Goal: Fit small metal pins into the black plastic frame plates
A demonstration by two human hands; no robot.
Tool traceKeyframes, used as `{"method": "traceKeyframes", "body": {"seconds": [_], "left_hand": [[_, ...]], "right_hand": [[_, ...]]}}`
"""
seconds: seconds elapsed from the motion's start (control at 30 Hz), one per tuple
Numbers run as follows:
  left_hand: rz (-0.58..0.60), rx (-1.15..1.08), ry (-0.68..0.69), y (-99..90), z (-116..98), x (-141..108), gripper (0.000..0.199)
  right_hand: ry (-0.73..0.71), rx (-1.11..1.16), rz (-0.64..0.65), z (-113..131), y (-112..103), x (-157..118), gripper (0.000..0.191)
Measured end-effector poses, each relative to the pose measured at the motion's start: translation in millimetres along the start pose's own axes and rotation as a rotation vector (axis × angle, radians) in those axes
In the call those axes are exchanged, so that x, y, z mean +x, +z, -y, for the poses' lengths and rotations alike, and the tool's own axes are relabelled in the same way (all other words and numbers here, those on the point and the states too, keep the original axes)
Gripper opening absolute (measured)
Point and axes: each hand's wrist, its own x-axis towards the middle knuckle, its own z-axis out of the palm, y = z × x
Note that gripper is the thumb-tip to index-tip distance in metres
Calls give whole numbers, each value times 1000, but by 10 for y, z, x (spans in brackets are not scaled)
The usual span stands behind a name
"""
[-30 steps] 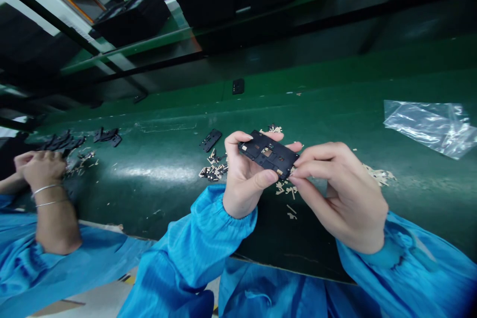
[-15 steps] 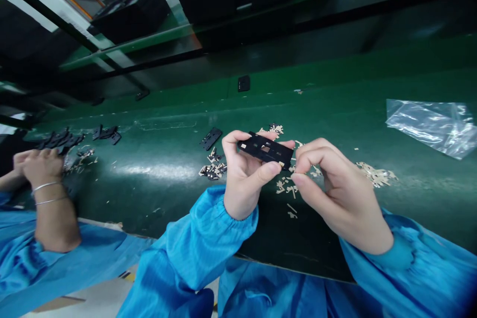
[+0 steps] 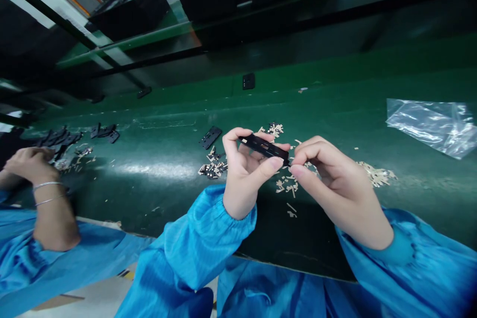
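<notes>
My left hand (image 3: 244, 174) grips a flat black plastic part (image 3: 264, 148) with small cut-outs, between thumb and fingers. The part is tilted so that its narrow side faces me. At its right end the thumb and index finger of my right hand (image 3: 331, 184) are pinched together, close to its corner; whatever they hold is too small to name. Beneath and around both hands lie small pale pieces (image 3: 286, 186). Left of my left hand is a heap of small dark and metallic pieces (image 3: 213, 170), with another black part (image 3: 210, 137) just behind it.
A clear plastic bag (image 3: 432, 126) lies at the right. Another pile of pale pieces (image 3: 378, 175) is beside my right hand. One black part (image 3: 248, 81) sits farther back on the green table (image 3: 167, 198). At the left, a co-worker's hands (image 3: 32, 164) are near several black parts (image 3: 61, 139).
The black part has turned in my left hand from showing its broad face to a narrower view. My right fingers have come closer to its right end. The co-worker's hands have shifted left.
</notes>
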Motion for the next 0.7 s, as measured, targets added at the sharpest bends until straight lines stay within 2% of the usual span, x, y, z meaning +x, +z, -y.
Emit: {"method": "traceKeyframes", "body": {"seconds": [0.5, 0.7], "left_hand": [[-33, 90, 131, 4, 46, 18, 46], [-20, 71, 49, -20, 20, 20, 46]], "right_hand": [[56, 5, 5, -24, 15, 13, 13], [114, 48, -7, -31, 17, 23, 12]]}}
